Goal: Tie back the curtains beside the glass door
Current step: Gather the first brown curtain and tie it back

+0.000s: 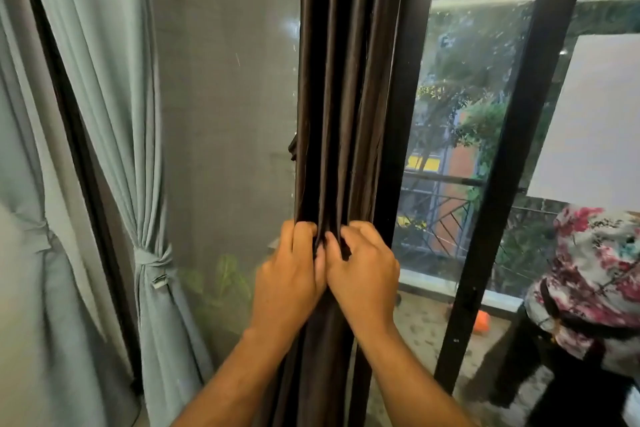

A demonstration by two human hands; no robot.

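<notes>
You are looking at a dark brown curtain (332, 97) with a faint satin sheen along its folds, plain and without pattern. To your left hangs a pale grey-green curtain (114, 87), also plain, bound by a tie-back (152, 262) of the same pale colour. The door frame (512, 163) is black. At your right sits a floral cloth (595, 274): white ground with pink, red and teal blossoms and dark stems. Above it is a plain off-white panel (595, 121). Outside you see an orange ball (482, 322) on speckled beige floor, green foliage, and an orange-brown wall.
</notes>
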